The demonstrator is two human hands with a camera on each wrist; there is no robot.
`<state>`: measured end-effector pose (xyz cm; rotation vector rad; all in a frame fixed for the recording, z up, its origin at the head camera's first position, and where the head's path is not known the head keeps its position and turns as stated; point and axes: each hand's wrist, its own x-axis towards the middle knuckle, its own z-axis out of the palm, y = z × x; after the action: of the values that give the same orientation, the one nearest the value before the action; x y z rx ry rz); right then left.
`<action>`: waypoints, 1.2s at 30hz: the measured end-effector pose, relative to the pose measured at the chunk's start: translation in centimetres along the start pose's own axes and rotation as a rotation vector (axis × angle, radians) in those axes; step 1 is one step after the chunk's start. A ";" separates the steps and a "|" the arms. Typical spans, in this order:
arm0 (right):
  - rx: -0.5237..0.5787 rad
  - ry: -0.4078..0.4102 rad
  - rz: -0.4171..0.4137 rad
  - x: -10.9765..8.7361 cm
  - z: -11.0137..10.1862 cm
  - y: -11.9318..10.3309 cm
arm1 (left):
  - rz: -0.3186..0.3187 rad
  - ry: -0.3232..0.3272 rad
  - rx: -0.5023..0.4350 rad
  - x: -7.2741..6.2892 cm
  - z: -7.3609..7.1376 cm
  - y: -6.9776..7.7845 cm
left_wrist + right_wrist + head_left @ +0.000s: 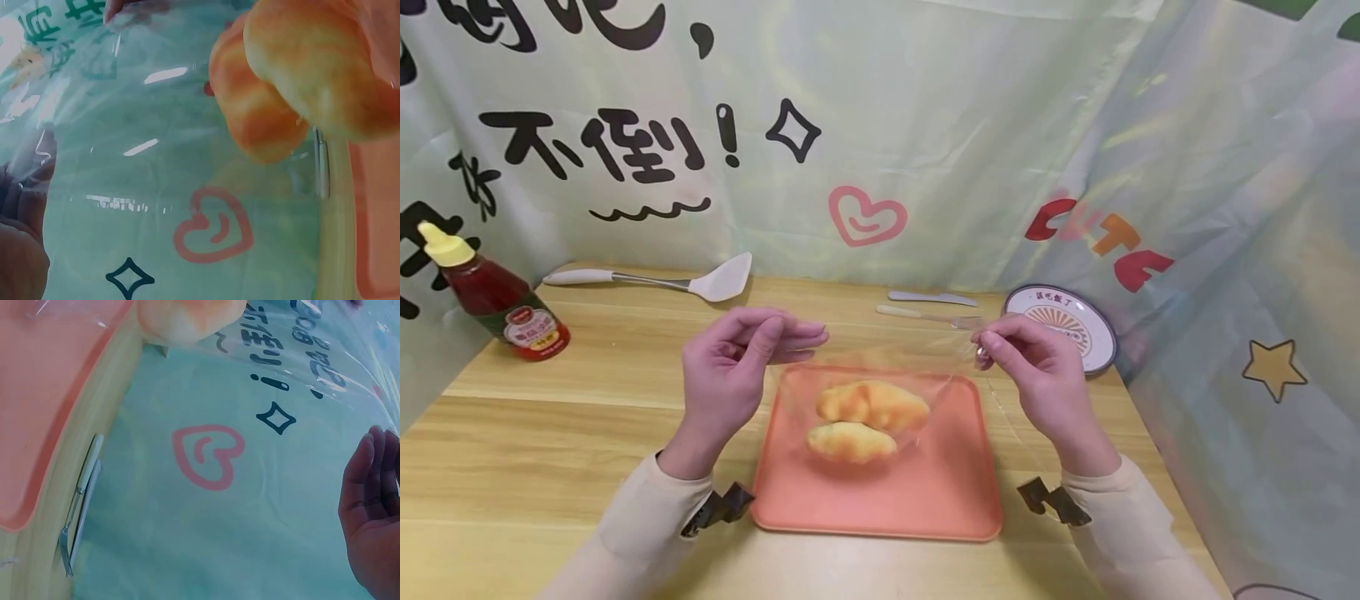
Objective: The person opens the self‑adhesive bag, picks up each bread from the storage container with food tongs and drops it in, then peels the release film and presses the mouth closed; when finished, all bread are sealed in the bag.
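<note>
A clear plastic bag (125,169) stretches between my two hands, with two golden-brown bread rolls (872,405) (852,443) low in it. In the head view the rolls overlap a coral-pink tray (951,492). My left hand (733,358) holds the bag's left side, thumb against long, nearly straight fingers. My right hand (1037,358) pinches the opposite side between thumb and fingertips. The film crosses the left fingers (34,162) in the left wrist view. Right fingers (359,465) stand at the bag's edge in the right wrist view.
A red sauce bottle (512,300) with a yellow cap stands at the far left. Behind lie a white spatula (718,279), a table knife (932,297) and a fork (917,314). A decorated plate (1101,333) leans near the right-hand cloth wall (1247,275).
</note>
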<state>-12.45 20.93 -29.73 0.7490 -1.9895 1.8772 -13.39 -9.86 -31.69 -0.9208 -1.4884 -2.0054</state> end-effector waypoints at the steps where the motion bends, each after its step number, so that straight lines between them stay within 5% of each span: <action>1: -0.008 0.004 -0.007 0.0 0.0 0.0 | -0.003 -0.009 -0.012 0.0 -0.1 -0.1; 8: 0.038 0.023 -0.110 -0.1 -0.2 -0.1 | -0.026 -0.081 -0.085 0.0 -0.6 -0.5; 13: 0.051 0.052 -0.076 -0.5 -0.4 -0.3 | -0.024 -0.074 0.022 -0.1 -0.9 -0.5; 21: 0.024 0.045 -0.166 -0.5 -0.4 -0.3 | -0.035 -0.200 -0.227 0.1 -0.7 -0.6; 30: -0.005 0.057 -0.189 -0.6 -0.2 -0.6 | -0.027 -0.203 -0.240 0.3 -0.9 -0.5; 36: 0.071 0.018 -0.236 -0.6 -0.5 -0.5 | -0.015 -0.207 -0.248 0.4 -0.9 -0.5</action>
<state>-11.71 21.52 -29.57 0.9379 -1.7457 1.8159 -14.22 -10.56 -31.87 -1.2549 -1.3720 -2.1960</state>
